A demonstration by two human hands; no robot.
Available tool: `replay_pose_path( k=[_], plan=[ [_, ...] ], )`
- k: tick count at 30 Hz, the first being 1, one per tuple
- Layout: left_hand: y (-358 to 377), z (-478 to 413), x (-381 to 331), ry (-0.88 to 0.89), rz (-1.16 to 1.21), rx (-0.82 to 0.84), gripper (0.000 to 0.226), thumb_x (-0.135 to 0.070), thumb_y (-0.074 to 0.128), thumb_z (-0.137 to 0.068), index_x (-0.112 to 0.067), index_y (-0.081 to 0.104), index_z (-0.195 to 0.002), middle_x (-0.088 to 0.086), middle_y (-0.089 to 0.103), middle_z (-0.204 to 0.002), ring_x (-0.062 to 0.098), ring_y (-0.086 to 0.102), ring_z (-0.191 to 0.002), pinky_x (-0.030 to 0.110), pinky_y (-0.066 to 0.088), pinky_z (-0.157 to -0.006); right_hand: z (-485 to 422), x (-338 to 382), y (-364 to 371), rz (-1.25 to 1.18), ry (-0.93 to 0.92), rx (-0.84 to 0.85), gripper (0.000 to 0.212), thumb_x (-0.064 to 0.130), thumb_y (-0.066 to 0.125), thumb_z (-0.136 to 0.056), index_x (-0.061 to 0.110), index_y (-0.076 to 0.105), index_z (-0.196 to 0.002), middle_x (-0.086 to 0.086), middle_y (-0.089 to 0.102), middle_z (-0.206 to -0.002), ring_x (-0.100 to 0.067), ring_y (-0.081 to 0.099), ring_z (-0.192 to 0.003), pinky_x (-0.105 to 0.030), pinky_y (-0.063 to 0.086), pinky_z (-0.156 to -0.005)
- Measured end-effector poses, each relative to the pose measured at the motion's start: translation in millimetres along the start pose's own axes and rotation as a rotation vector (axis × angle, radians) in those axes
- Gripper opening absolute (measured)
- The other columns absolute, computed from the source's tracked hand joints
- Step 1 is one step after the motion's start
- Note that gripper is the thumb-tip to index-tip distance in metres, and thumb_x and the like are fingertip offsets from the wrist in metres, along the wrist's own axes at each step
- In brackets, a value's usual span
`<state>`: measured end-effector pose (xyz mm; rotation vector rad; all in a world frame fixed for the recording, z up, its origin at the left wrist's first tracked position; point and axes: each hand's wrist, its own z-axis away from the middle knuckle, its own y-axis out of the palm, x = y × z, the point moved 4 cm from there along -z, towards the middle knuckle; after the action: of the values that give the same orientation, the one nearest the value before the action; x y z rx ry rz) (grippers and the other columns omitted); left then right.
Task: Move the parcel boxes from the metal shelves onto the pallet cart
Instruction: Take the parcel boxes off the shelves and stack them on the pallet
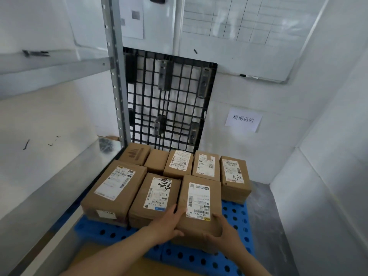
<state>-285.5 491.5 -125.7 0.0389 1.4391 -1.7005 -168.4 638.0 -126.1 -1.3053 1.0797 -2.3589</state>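
A brown parcel box [200, 198] with a white shipping label sits at the front right of the blue perforated pallet [237, 220]. My left hand [169, 226] grips its near left side. My right hand [223, 234] holds its near right corner. Several more labelled brown boxes stand on the pallet in two rows, among them a large one [115, 186] at the left and one marked A68 [235, 176] at the far right. The metal shelves [49, 70] run along the left, bare in what shows.
A black plastic grid pallet [169, 104] leans upright against the back wall behind the boxes. A grey shelf upright [115, 76] stands beside it. White walls close in at the right, with a whiteboard [249, 26] and a paper sign [243, 120]. Grey floor shows right of the pallet.
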Motion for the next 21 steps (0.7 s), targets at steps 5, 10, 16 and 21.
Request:
replay_pose_path(
  k=[5,10,16,21],
  plan=[
    [-12.2,23.0,-11.6,-0.042,-0.065,-0.035,0.072,-0.034,0.053,-0.092,-0.025,0.009,-0.149,0.004,-0.006,-0.158,0.025,0.003,-0.146,0.043,0.017,-0.118,7.0,7.1,-9.3,0.141,-0.057,0.069,0.071,0.042,0.063,-0.080,0.027,0.025,-0.138,0.000,0.036,-0.137,-0.018,0.041,-0.124,-0.031,0.039,-0.104],
    [-19.7,56.2,-16.7,-0.085,-0.076,-0.160,0.072,-0.037,0.054,-0.091,-0.022,0.012,-0.148,0.005,0.009,-0.157,0.023,0.009,-0.145,0.040,0.018,-0.118,27.2,30.9,-26.9,0.307,-0.205,-0.016,0.067,0.041,0.061,-0.081,0.023,0.029,-0.136,0.002,0.037,-0.136,-0.022,0.041,-0.127,-0.033,0.036,-0.104],
    [-22.9,114.5,-22.8,-0.176,-0.058,-0.322,0.073,-0.032,0.054,-0.092,-0.018,0.010,-0.148,0.006,0.021,-0.155,0.024,0.026,-0.140,0.039,0.030,-0.113,61.1,53.7,-29.0,0.338,-0.328,-0.017,0.068,0.029,0.058,-0.086,0.019,0.024,-0.144,-0.002,0.029,-0.150,-0.020,0.029,-0.137,-0.032,0.026,-0.112],
    [-9.4,179.1,-14.9,-0.297,0.017,-0.467,0.065,-0.030,0.058,-0.090,-0.019,0.024,-0.143,0.006,0.036,-0.145,0.023,0.038,-0.131,0.041,0.037,-0.108,97.9,82.1,-8.0,0.386,-0.444,0.009,0.058,0.029,0.056,-0.088,0.018,0.031,-0.139,-0.005,0.037,-0.144,-0.022,0.036,-0.132,-0.033,0.029,-0.110]
  ],
)
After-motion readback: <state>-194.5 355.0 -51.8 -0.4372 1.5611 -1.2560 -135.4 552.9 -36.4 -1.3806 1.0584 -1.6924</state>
